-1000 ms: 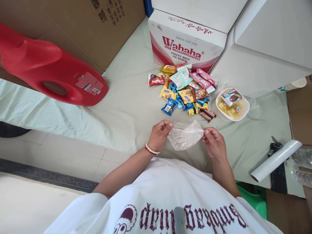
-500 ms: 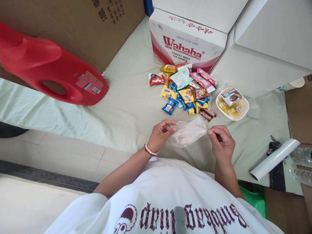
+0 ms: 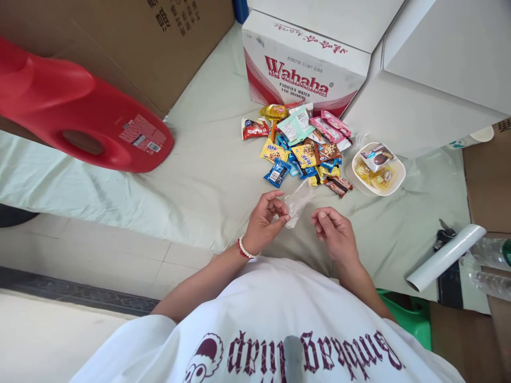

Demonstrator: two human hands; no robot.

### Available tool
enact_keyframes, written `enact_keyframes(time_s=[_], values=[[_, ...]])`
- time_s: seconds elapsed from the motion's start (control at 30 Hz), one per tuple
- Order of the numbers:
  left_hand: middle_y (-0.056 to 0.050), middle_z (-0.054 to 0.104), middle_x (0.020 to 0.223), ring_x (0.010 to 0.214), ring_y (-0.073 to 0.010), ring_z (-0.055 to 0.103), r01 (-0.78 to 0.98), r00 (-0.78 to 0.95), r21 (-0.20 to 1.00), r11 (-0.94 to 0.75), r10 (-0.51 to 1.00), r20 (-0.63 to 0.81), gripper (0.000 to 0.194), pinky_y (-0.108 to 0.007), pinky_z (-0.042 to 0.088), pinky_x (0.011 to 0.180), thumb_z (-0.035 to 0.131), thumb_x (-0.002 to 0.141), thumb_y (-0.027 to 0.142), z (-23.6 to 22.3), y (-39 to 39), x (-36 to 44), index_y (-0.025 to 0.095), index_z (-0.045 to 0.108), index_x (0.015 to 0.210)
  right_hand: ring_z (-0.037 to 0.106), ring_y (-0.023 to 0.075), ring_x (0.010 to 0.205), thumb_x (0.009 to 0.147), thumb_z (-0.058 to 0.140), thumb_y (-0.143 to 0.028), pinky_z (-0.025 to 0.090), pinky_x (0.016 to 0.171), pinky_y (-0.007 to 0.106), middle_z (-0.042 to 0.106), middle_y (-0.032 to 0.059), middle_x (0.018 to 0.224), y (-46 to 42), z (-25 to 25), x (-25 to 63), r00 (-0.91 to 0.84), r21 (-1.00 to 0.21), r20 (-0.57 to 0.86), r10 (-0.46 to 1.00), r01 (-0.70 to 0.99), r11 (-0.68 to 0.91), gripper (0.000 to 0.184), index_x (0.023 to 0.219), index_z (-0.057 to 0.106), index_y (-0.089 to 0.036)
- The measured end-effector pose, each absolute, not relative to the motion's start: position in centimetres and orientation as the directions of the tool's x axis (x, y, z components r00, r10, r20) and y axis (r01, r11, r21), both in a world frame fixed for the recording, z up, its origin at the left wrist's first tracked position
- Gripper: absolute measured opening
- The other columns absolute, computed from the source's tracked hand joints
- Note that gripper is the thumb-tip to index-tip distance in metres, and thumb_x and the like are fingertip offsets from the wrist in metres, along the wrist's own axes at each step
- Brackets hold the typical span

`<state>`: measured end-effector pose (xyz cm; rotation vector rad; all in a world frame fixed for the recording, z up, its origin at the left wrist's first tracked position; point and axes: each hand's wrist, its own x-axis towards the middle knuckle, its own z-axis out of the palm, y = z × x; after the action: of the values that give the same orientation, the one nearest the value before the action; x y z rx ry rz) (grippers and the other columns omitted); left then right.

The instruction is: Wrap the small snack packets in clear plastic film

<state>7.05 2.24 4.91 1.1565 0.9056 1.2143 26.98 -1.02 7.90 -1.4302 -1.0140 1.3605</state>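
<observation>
A clear plastic bag (image 3: 298, 203) hangs from my left hand (image 3: 266, 219), pinched between thumb and fingers and folded narrow. My right hand (image 3: 336, 232) is a little to the right of the bag, apart from it, with its fingers curled together and nothing visible in them. Just beyond my hands lies a pile of wrapped snacks (image 3: 305, 154) in yellow, blue, pink, brown and mint packets. To the right of the pile stands a white bowl (image 3: 400, 182) with yellow packets and one boxlike cake packet (image 3: 377, 157) in it.
A Wahaha carton (image 3: 303, 69) stands behind the snacks. At left is a big red jug (image 3: 131, 133) before a brown cardboard box (image 3: 120, 48). A white roll (image 3: 445, 258), keys (image 3: 444, 234), a dark phone-like slab (image 3: 450, 284) and clear bottles (image 3: 491, 254) lie at right.
My right hand has let go of the bag's right end and moved left. The bag, stretched between both hands before, is now narrower and held by my left hand alone.
</observation>
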Motion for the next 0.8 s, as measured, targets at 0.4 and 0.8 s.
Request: enact_keyframes(time_s=[0.4,0.8], values=[[-0.002,0.065,0.092,0.082,-0.0155,0.063,0.177,0.211,0.898,-0.403,0.907,0.365,0.041,-0.032,0.054,0.081,0.062,0.095,0.022,4.2,1.2,7.1,0.025,0.05,0.134,0.046,0.0103,0.057,0.078,0.078,-0.049,0.042,0.052,0.023,0.057,-0.004,0.071,2.5,7.8,22.9,-0.012,-0.93,-0.325,0.945,-0.177,-0.322,0.029,0.087,0.069,-0.022],[-0.001,0.066,0.089,0.083,-0.0141,0.064,-0.406,0.086,0.9,0.161,0.987,-0.138,0.029,-0.028,0.051,0.077,0.071,0.09,0.048,5.9,2.5,7.1,0.021,0.063,0.085,0.054,0.0127,0.07,0.083,0.076,-0.038,0.047,0.065,0.026,0.068,-0.0001,0.088,1.2,8.7,24.0,0.096,-0.958,-0.214,0.972,-0.215,-0.19,0.015,0.091,0.077,-0.025]])
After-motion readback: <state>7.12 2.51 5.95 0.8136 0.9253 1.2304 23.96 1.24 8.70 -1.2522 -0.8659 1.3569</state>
